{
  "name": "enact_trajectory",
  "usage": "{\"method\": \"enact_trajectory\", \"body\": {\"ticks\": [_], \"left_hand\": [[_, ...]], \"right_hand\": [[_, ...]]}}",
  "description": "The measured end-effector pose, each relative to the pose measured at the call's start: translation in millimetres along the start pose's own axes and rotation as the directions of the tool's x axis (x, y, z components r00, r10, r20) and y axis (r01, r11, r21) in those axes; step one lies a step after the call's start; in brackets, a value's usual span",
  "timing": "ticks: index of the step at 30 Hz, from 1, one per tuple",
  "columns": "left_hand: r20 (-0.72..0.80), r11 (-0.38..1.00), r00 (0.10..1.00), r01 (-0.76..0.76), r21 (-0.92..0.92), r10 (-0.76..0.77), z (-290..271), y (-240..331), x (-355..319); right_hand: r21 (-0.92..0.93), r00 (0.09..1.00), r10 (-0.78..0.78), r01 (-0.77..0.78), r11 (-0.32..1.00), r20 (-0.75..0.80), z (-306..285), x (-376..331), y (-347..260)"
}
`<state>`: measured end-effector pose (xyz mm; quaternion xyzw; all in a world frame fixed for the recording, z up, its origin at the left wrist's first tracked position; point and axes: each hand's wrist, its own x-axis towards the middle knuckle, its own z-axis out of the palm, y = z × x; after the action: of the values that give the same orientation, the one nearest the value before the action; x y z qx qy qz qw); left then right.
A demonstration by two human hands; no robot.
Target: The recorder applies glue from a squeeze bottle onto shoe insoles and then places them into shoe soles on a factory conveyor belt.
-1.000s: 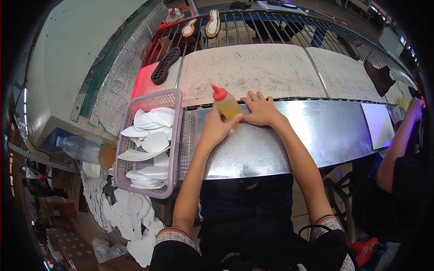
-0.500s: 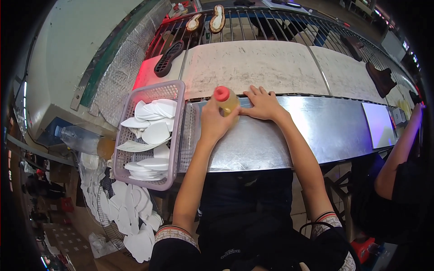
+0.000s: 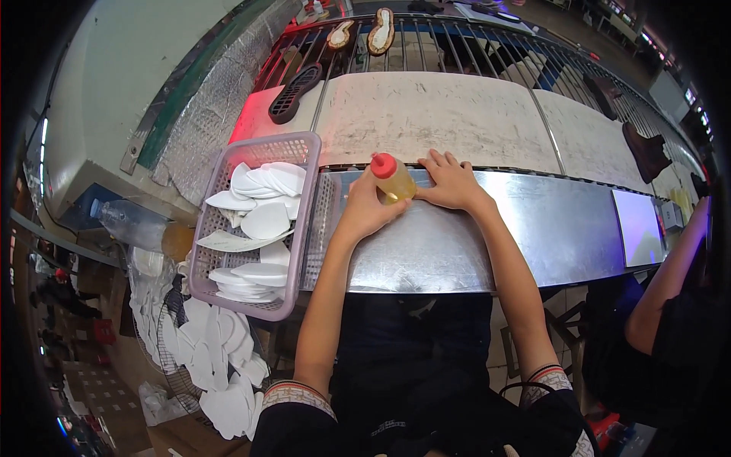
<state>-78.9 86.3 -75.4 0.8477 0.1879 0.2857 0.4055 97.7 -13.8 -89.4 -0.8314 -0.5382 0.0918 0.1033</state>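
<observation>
My left hand (image 3: 364, 209) is wrapped round a squeeze bottle (image 3: 398, 185) with a red cap and yellowish liquid inside. The bottle leans a little, cap toward the far left, above the shiny metal table (image 3: 426, 259). Just to its right, my right hand (image 3: 452, 183) lies palm down near the table's far edge, fingers stretched out and apart. Its thumb points toward the bottle; whether they touch I cannot tell. Left of my left hand stands a pale lilac plastic basket (image 3: 306, 221) with white shoe-shaped inserts (image 3: 266, 221) in it.
Beyond the table runs a pale conveyor (image 3: 434, 114) with metal rods, carrying a black shoe sole (image 3: 295, 93), two sole pieces (image 3: 381, 32) and a brown boot (image 3: 646, 151). A white sheet (image 3: 638, 228) lies at right, near another person's arm (image 3: 670, 274). A large bottle (image 3: 133, 225) lies left.
The whole view has shifted slightly, with the scene lower and to the right. My left hand still grips the squeeze bottle, and my right hand rests in the same place.
</observation>
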Motion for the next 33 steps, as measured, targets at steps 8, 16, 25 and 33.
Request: {"method": "enact_trajectory", "body": {"ticks": [8,16,25,33], "left_hand": [[-0.137,0.989,0.989,0.031,-0.143,-0.051,5.9,5.8,1.4],[0.062,0.991,0.992,0.107,0.085,-0.112,-3.3,7.3,2.3],[-0.11,0.982,0.977,-0.176,0.073,0.183,7.6,10.0,1.4],[0.112,0.996,0.993,-0.055,0.072,0.047,2.6,4.1,2.0]], "right_hand": [[0.033,1.0,0.019,-0.019,0.999,0.007,-2.1,-1.7,-6.0],[0.003,1.0,0.004,-0.004,1.0,0.01,-1.1,0.8,-1.8],[-0.007,1.0,-0.004,0.004,1.0,0.007,2.0,0.1,-1.5],[0.005,1.0,0.005,-0.005,1.0,0.018,-0.6,-0.2,0.4]]}}
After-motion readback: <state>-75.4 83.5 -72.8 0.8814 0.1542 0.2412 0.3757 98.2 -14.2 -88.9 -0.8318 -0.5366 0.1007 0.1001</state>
